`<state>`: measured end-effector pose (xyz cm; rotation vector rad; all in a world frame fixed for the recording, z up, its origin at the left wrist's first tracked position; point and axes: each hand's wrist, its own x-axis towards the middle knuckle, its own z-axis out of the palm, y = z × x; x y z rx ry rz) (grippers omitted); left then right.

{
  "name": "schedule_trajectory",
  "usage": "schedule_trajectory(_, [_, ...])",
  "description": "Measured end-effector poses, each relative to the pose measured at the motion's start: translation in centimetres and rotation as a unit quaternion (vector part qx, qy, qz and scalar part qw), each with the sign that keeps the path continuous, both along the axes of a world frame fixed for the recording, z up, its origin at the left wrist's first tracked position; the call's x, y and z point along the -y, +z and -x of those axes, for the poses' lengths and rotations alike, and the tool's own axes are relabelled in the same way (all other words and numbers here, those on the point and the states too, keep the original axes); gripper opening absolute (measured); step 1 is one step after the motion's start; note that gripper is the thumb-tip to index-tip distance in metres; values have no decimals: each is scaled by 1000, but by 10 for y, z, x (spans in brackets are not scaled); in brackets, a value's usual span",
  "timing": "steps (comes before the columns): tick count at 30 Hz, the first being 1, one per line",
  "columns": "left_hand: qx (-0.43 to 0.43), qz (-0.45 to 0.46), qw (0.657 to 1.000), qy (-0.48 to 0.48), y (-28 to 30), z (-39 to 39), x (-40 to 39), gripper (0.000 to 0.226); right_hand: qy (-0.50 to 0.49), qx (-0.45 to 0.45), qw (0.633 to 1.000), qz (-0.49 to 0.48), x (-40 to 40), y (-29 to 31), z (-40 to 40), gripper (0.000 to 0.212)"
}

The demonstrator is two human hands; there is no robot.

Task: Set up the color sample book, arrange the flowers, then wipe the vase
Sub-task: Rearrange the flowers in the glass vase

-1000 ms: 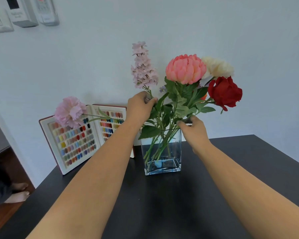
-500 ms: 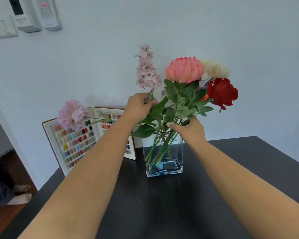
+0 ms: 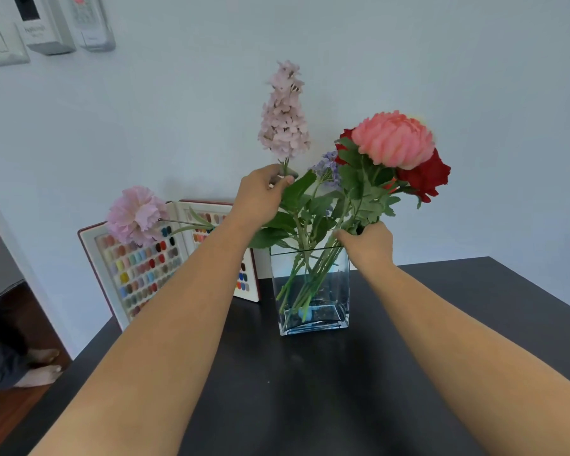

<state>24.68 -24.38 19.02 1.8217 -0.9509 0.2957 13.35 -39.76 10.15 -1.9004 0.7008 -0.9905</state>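
Observation:
A clear square glass vase [image 3: 313,291] stands on the black table [image 3: 310,390] and holds several flower stems. My left hand [image 3: 260,195] pinches the stem of the tall pale pink spike flower [image 3: 283,113], which stands upright. My right hand [image 3: 367,243] grips the bunched stems at the vase's rim, under the coral peony [image 3: 394,139] and the red rose [image 3: 425,177]. A small purple sprig [image 3: 328,167] sits between them. A pink carnation [image 3: 134,215] leans far out to the left. Behind, the open color sample book [image 3: 139,268] stands against the wall.
Wall switches and a remote holder [image 3: 46,24] hang at the top left. Another person's bare feet [image 3: 42,366] are on the wooden floor left of the table. The table's left edge runs close to the book.
My right hand has swung the bunch: the coral peony now sits in front, the red rose behind it, and the cream flower is almost hidden. My left hand still holds the spike flower.

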Motion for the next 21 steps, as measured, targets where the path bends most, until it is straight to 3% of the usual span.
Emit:
schedule_trajectory(15, [-24, 127, 992, -10, 39, -3, -10, 20, -1, -31, 999, 42, 1, 6, -2, 51])
schedule_trajectory(21, [-48, 130, 990, -19, 37, -3, -12, 20, -7, -30, 999, 42, -1, 7, -1, 53])
